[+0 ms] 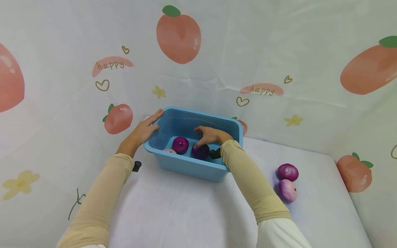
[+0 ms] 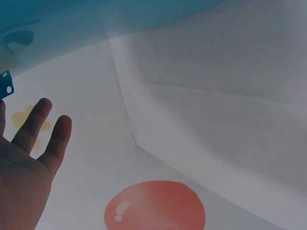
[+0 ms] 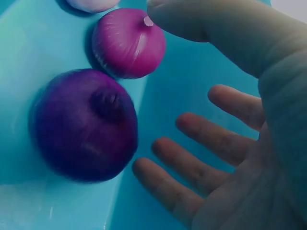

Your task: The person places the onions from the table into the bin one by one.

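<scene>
A blue plastic basin (image 1: pixel 189 168) stands on the table. My left hand (image 1: pixel 143 131) rests at its left rim, and in the left wrist view the visible fingers (image 2: pixel 58 141) are straight and spread. Inside the basin, my right hand (image 1: pixel 210 135) hovers with parted fingers beside a dark purple onion (image 1: pixel 200 152). The right wrist view shows nothing in that palm, its fingertips close to the dark onion (image 3: pixel 86 127). Left of it lies a magenta onion (image 1: pixel 180 145), then a pale pink one (image 1: pixel 169 151), partly hidden by the basin wall.
A dark green item (image 1: pixel 215 153) lies in the basin near the right wrist. Outside, to the right, a magenta onion (image 1: pixel 287 172) and a pinkish onion (image 1: pixel 287 190) touch on the white tabletop (image 1: pixel 183 213). A small black object (image 1: pixel 136 166) sits beside the left wrist. Fruit-printed cloth (image 1: pixel 198 79) hangs behind.
</scene>
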Demonstrator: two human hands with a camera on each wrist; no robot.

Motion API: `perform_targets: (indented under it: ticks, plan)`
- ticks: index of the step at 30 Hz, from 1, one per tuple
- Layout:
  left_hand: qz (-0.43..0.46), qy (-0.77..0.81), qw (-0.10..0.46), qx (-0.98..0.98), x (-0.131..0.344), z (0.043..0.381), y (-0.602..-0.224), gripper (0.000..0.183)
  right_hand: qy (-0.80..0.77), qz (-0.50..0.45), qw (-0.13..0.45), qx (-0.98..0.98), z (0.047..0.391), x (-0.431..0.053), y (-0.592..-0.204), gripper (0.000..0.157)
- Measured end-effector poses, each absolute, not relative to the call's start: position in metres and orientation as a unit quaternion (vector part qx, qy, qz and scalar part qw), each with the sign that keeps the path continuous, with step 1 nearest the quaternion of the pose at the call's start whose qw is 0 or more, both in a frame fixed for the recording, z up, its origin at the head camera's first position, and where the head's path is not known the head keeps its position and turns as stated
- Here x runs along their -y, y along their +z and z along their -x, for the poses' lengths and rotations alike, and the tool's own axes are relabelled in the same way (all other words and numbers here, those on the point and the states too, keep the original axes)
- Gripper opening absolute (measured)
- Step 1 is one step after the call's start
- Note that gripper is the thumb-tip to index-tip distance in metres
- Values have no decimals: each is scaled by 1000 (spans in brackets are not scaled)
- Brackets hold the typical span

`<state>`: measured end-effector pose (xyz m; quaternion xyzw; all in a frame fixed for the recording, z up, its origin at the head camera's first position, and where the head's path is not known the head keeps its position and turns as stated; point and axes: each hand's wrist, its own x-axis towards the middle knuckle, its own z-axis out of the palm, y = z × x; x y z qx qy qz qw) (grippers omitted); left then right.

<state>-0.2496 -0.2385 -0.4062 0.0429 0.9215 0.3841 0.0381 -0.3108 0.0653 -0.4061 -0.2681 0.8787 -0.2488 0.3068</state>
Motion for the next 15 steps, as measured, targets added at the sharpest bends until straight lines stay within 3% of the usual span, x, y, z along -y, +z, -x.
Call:
perform_targets:
  ticks: [15]
  plan:
    - [-52, 374, 41, -925, 240, 249, -405, 65, -416, 312, 217, -826, 297, -72, -362, 77]
